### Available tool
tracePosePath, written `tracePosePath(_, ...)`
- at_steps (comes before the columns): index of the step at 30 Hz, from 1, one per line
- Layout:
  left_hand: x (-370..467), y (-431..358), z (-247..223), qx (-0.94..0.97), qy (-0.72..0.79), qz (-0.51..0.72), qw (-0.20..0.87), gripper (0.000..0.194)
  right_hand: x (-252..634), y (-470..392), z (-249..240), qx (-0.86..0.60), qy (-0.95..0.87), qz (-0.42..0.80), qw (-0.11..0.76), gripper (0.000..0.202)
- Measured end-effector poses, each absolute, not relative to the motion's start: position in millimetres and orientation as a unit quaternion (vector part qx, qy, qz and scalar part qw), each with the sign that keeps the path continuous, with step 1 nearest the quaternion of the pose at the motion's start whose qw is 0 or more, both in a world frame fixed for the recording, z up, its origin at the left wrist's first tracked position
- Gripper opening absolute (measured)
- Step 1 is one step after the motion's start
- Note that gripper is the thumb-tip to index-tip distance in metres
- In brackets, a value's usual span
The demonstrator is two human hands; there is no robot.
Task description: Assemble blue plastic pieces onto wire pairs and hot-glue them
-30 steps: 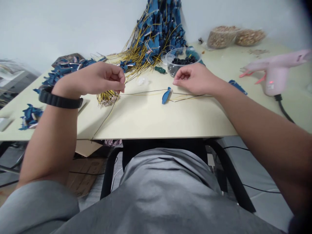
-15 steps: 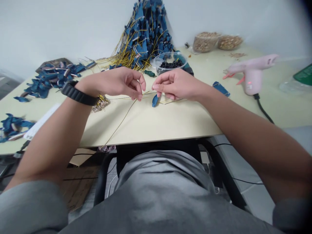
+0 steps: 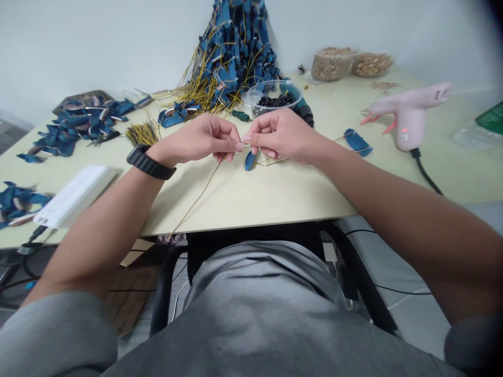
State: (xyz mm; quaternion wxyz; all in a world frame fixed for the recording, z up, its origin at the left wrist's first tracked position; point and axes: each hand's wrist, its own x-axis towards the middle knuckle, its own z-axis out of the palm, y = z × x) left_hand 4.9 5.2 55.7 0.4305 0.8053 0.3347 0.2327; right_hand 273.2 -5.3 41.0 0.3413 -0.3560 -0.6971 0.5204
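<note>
My left hand (image 3: pixel 218 139) is closed in a pinch at a thin yellow-brown wire (image 3: pixel 200 195), which slants down to the table's front edge. My right hand (image 3: pixel 277 135) is also pinched, its fingertips almost touching those of the left, with the wire between them. Just below the right fingers is a small blue curved piece (image 3: pixel 250 160); whether it hangs or lies on the table I cannot tell. More thin wire shows under the right palm. A blue piece with wire (image 3: pixel 357 142) lies to the right of my right wrist.
A tall heap of blue pieces on yellow wires (image 3: pixel 236 57) stands behind a tub of black bits (image 3: pixel 277 99). At right is a pink glue gun (image 3: pixel 411 112). At left are a white box (image 3: pixel 73 196), a wire bundle (image 3: pixel 141 133) and blue pieces (image 3: pixel 74 123).
My left hand has moved right, so its fingertips now nearly meet the right ones. The left forearm has shifted too, uncovering more of the white box and wire bundle. My right hand stays about where it was.
</note>
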Motion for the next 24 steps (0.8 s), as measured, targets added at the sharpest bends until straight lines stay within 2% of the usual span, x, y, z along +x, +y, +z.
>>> tracePosePath(4,4.2,6.0,52.7,0.799,0.333,0.263,0.427,0.043,273.5,-0.7,39.5,-0.354,-0.67,0.524,0.389,0.055)
tracePosePath(9,-1.8,8.3,52.9,0.808,0.33,0.23,0.431,0.046,275.7,5.3,36.2,-0.338,-0.649,0.542,0.413,0.063)
tracePosePath(16,5.9,-2.1,54.4,0.787,0.378,0.286,0.394,0.024,273.7,-5.3,39.8,-0.363,-0.658,0.527,0.398,0.064)
tracePosePath(24,19.8,-4.5,52.8,0.777,0.382,0.32,0.384,0.018,273.9,-3.8,36.1,-0.363,-0.68,0.512,0.379,0.067)
